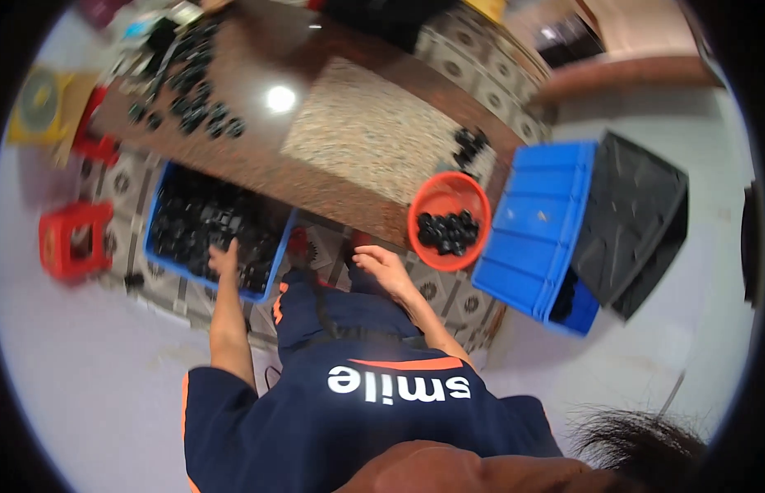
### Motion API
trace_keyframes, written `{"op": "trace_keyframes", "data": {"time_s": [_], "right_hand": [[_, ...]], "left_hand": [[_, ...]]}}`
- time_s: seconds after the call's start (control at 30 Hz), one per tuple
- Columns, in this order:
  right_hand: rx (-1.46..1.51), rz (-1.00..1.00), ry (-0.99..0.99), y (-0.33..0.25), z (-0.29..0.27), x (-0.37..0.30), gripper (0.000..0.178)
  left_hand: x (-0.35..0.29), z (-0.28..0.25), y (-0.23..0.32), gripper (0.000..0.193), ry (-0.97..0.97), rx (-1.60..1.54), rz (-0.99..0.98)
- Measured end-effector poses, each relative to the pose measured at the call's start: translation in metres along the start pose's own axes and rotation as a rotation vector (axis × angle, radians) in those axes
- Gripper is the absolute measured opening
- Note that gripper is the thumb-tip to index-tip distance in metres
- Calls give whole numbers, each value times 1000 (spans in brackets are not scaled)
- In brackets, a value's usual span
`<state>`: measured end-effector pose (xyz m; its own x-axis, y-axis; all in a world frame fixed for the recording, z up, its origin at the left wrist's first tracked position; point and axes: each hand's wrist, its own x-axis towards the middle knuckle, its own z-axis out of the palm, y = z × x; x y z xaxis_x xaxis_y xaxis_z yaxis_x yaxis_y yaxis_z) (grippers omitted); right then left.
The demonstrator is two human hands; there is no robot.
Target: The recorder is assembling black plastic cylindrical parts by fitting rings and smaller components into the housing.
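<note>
The left forearm reaches forward, its left hand point(224, 257) low among black parts point(181, 214) inside a blue crate point(280, 253); whether the fingers grasp any, one cannot tell. The right hand point(384, 269) hovers above the lap, released, fingers loosely bent. The parts lie jumbled, their directions blurred. The crate's long axis slants down rightward, roughly along the table's point(259, 152) near edge.

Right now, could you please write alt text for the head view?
A person's left hand reaches over a blue bin of black parts; the right hand is near the lap. A red basin of black items sits by the brown table.
</note>
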<state>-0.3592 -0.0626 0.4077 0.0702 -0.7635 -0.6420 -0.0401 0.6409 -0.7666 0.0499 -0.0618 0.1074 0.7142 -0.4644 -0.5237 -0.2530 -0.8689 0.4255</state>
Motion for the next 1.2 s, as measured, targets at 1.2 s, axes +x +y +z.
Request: {"op": "trace_keyframes", "data": {"time_s": [1.2], "right_hand": [[448, -521, 193, -62, -313, 62, 58]], "left_hand": [[-425, 75, 362, 54, -1222, -424, 438]]}}
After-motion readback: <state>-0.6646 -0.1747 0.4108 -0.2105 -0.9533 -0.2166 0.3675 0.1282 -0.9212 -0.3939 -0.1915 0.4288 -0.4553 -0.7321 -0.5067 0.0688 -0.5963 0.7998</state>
